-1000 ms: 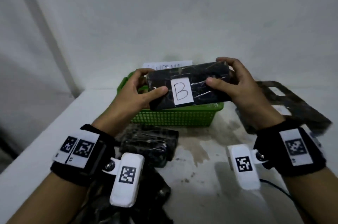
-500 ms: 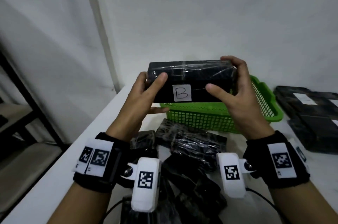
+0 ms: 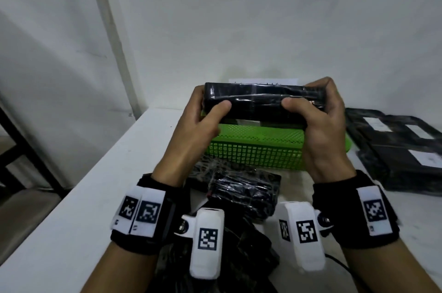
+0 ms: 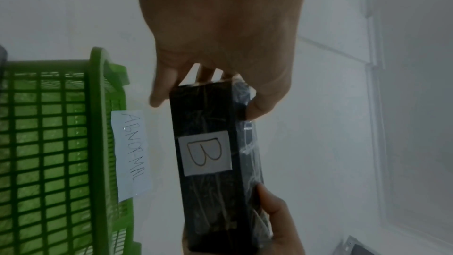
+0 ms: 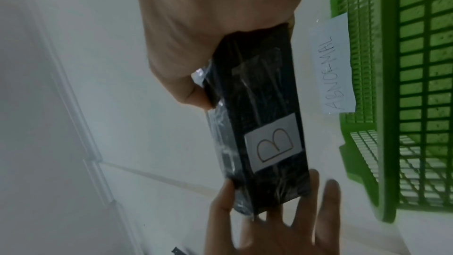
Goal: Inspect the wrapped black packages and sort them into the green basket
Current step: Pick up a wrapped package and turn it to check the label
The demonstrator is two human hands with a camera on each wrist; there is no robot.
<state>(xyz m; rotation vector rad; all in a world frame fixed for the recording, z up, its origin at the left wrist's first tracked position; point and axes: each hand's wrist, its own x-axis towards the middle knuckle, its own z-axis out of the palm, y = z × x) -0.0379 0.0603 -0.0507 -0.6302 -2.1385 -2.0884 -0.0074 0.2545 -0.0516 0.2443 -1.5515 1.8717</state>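
Note:
I hold a long black package [image 3: 258, 103] wrapped in clear film level above the green basket [image 3: 256, 149]. My left hand [image 3: 203, 118] grips its left end and my right hand [image 3: 318, 111] grips its right end, thumbs on the near face. Its white label with a "B" [image 4: 204, 152] faces away from me, towards the wall, and shows in the right wrist view on the package [image 5: 264, 123] too. A paper tag reading "ABNORMAL" [image 4: 131, 154] hangs on the basket's far rim [image 5: 367, 65].
A heap of wrapped black packages [image 3: 241, 194] lies on the white table [image 3: 83, 209] in front of the basket. Flat black packages with white labels [image 3: 397, 146] lie to the right. The table's left edge drops off beside a dark shelf frame [image 3: 21, 139].
Both hands have rolled the package so the "B" label, which faced me, now points away. The package sits a little lower, right over the basket.

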